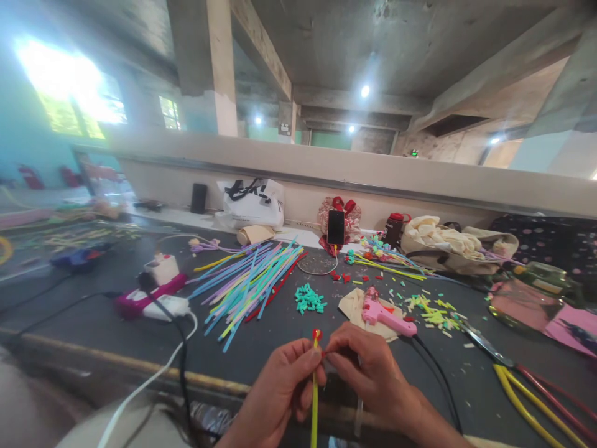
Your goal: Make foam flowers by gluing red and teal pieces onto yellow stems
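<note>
Hands met over the near edge of a dark table [116, 317], working a thin yellow stick [315, 386] held upright between them. The left hand [280, 389] had its fingers closed narrowly round the stick just below the tip, while the right hand [368, 370] pinched a small red piece [317, 334] at the top of it. The stick looked light, slim and somewhat bendable, best taken close under the tip, where a pinch would keep it from flexing; the red piece appeared tiny and easy to knock off.

Just beyond the hands lay a pink glue gun [385, 316] on a scrap of cloth, its black cord running toward the near edge. A fan of coloured sticks [249, 283] spread across the middle of the table, with a heap of teal cuttings [309, 300] beside it and yellow-green cuttings [433, 311] toward the right. A power strip [153, 302] sat toward the left edge, and a phone [336, 227] stood propped at the far edge. Scissors [485, 345] lay near the right edge.
</note>
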The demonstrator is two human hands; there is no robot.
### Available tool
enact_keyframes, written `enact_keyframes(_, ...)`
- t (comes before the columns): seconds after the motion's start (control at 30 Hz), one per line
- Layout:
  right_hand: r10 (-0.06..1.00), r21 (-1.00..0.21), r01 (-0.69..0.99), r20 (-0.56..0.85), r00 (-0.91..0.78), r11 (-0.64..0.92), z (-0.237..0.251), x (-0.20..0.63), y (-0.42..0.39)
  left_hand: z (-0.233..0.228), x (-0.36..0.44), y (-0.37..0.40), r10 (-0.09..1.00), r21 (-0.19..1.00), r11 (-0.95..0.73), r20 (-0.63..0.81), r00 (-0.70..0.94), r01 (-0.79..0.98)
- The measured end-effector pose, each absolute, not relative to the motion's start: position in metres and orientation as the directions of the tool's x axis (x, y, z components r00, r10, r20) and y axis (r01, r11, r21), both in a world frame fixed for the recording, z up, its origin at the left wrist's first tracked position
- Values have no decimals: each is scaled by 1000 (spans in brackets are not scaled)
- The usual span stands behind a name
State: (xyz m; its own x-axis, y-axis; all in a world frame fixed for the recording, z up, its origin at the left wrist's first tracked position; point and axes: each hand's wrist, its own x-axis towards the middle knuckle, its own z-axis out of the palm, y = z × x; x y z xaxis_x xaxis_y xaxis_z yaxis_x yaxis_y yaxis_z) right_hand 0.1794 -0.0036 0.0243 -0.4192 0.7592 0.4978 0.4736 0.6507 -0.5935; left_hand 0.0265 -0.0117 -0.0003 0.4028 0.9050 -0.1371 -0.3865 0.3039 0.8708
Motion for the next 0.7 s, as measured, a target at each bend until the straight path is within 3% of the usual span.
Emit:
enact_keyframes(0.17, 780, -619, 475, 485, -395, 626, 36, 193, 6, 6, 25, -13, 925, 904, 304, -205, 319, -301)
enact_keyframes(0.3, 733, -580, 451, 488, -473, 678, 47, 199, 12, 10, 25, -14, 916, 917, 326, -246, 316, -229)
enact_keyframes(0.7, 685, -514, 465, 425, -592, 721, 52, 199, 9, 6, 27, -11, 912, 950, 298, -253, 324, -97)
